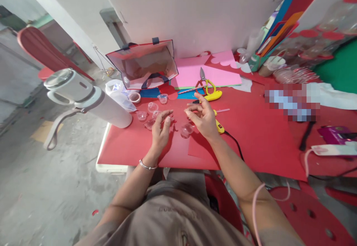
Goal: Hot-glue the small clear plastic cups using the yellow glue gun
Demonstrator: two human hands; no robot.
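Note:
My left hand [161,132], a bracelet at its wrist, is held just over the red-covered table. Its thumb and fingers are drawn close together beside a small dark red piece that I cannot identify. Facing it, my right hand [205,118] pinches with thumb and fingertip, one finger raised; anything in the pinch is too small to name. Below and between the hands lies a clear plastic cup or dome [186,130]. More clear plastic cups [142,115] sit left of my left hand. A yellow glue gun [220,127] with a black cord lies partly hidden behind my right hand.
Scissors [202,74] lie on pink sheets [189,71], near a yellow tool [213,96] with a dark tip. A paper bag [145,61] lies at the back. A large white tumbler [111,108] stands left. A roll of tape [135,97] is beside it. A pixelated object [291,104] lies right.

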